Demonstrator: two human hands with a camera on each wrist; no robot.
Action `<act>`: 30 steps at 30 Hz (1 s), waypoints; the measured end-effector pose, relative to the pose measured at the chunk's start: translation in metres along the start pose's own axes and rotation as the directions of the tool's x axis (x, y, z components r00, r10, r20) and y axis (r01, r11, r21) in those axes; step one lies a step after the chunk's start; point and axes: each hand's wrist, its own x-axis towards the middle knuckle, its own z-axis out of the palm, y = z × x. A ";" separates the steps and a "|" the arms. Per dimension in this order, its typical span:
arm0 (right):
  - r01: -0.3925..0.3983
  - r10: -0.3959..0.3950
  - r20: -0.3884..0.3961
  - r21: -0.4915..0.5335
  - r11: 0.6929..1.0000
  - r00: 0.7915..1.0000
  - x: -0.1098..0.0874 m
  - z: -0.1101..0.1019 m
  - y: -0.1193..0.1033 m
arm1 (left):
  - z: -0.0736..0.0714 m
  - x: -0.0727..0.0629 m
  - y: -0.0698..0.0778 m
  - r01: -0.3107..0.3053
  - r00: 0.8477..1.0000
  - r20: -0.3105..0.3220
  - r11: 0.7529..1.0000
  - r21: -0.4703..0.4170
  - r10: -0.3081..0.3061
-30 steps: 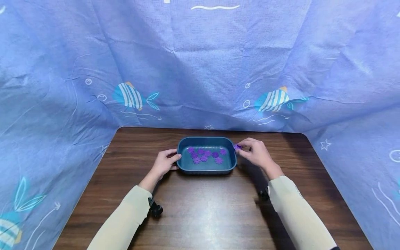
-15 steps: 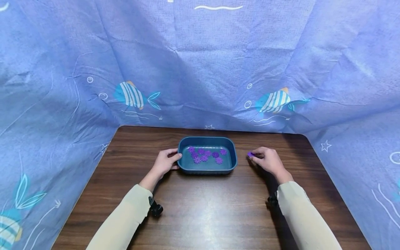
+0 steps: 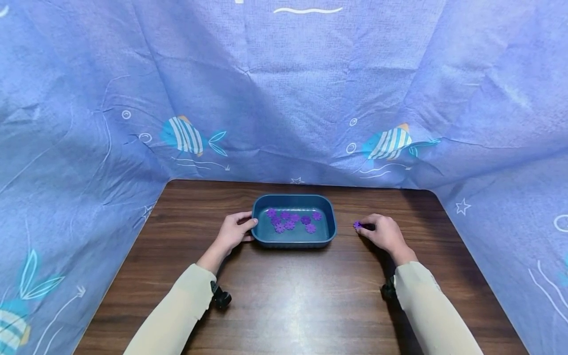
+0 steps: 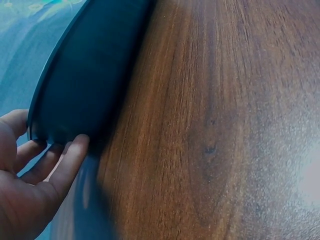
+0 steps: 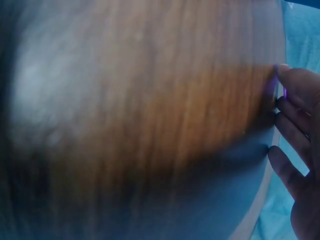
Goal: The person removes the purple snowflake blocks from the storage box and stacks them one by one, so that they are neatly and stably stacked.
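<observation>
A dark teal rectangular tray (image 3: 293, 243) stands on the table with several purple flower-shaped pieces (image 3: 289, 225) lying flat inside. At its left end my left hand (image 3: 232, 230) grips the wall, thumb on the rim and fingers lower down. The left wrist view shows those fingertips (image 4: 80, 142) against the tray's dark side (image 4: 85, 70). To the right of the tray, my right hand (image 3: 382, 232) pinches a purple flower-shaped piece (image 3: 357, 225) between thumb and fingers, low over the table. In the right wrist view only a sliver of purple shows at the fingertips.
The brown wood-grain table (image 3: 293, 296) ends at the back against a blue fish-print cloth (image 3: 284, 123), which also hangs at both sides. Black wrist devices, such as the left one (image 3: 221, 297), sit under the pale sleeves.
My right hand has moved from the tray's right end rightward and a little nearer, carrying the purple flower-shaped piece down close to the table. My left hand and the tray have stayed put.
</observation>
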 end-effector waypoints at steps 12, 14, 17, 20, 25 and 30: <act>-0.029 0.031 0.043 -0.039 0.999 0.999 0.002 0.001 -0.001 | 0.000 0.001 -0.002 -0.003 1.000 0.000 1.000 -0.003 0.003; -0.038 0.040 0.047 -0.039 0.999 0.998 0.003 0.000 0.000 | 0.000 0.001 -0.002 -0.005 1.000 -0.002 1.000 -0.002 0.005; -0.037 0.039 0.046 -0.036 0.999 0.998 0.003 -0.001 0.000 | 0.000 0.002 -0.002 -0.008 1.000 -0.008 1.000 -0.002 0.008; -0.032 0.033 0.042 -0.025 0.999 0.999 0.003 -0.001 0.001 | 0.001 0.002 -0.004 -0.008 1.000 -0.011 1.000 -0.008 0.007; -0.038 0.038 0.043 0.005 0.999 0.998 0.003 -0.001 0.003 | 0.002 0.003 -0.004 -0.004 1.000 -0.023 1.000 -0.020 0.003; -0.053 0.051 0.035 0.046 0.998 0.998 0.003 -0.002 0.003 | 0.002 0.003 -0.004 -0.010 1.000 -0.022 1.000 -0.008 0.010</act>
